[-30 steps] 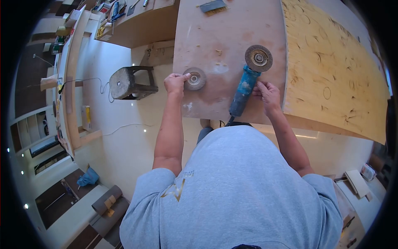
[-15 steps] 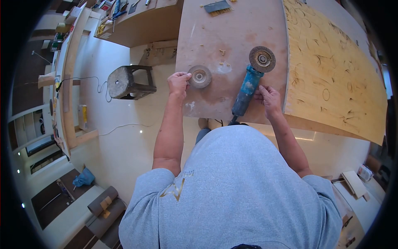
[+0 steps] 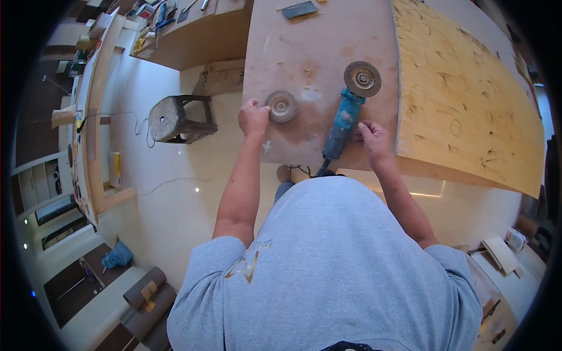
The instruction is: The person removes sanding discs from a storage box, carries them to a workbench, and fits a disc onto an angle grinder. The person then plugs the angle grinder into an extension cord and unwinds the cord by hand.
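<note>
My left hand (image 3: 254, 119) is closed at the left edge of a round, worn flap disc (image 3: 281, 107), with thumb and fingers pinching its rim. The disc is over the dusty tabletop (image 3: 316, 35), its metal hub facing up. Right of it lies a blue angle grinder (image 3: 343, 124), its cord end toward my body. A dark flap disc (image 3: 362, 79) is mounted on the grinder's head. My right hand (image 3: 374, 140) is beside the grinder's body on the right, fingers curled and tips close together. Whether anything small is between those fingertips cannot be made out.
A dark scraper-like plate (image 3: 299, 10) and wood chips lie farther back on the table. A yellow marked board (image 3: 462, 93) covers the right side. On the left are a stool (image 3: 168, 119), a cardboard-coloured bench (image 3: 199, 38) and a cord on the floor.
The view has shifted a little, moving the table and grinder leftward in the picture. My left hand has turned slightly, still at the disc's rim. My right hand stays beside the grinder.
</note>
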Tool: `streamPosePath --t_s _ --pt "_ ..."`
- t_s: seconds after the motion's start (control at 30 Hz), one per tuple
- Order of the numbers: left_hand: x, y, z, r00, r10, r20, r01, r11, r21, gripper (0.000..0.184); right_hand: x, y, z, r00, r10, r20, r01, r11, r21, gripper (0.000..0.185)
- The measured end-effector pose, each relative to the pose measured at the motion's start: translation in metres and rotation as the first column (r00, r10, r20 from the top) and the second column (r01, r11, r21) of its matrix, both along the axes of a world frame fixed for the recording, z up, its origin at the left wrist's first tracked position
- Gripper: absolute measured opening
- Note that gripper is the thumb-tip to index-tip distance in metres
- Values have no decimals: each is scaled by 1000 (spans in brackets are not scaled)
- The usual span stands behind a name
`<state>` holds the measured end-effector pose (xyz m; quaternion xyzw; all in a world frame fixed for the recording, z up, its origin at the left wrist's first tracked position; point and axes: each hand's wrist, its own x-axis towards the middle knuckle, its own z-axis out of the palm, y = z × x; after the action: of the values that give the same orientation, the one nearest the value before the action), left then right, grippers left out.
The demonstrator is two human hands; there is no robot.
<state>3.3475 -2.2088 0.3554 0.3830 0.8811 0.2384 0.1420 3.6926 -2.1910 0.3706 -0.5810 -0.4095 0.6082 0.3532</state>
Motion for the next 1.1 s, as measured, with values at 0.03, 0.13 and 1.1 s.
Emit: streamPosePath --t_s 0.03,0.13,1.1 --pt "7 -2 0 993 -48 -111 56 996 69 38 1 -1 3 996 2 94 -13 993 117 18" --pt "32 -14 4 922 -140 -360 196 973 125 55 -7 -13 30 933 -27 358 -154 871 466 15" --pt "71 17 3 864 -420 -279 366 903 -225 59 3 -33 5 984 99 146 -146 921 362 12"
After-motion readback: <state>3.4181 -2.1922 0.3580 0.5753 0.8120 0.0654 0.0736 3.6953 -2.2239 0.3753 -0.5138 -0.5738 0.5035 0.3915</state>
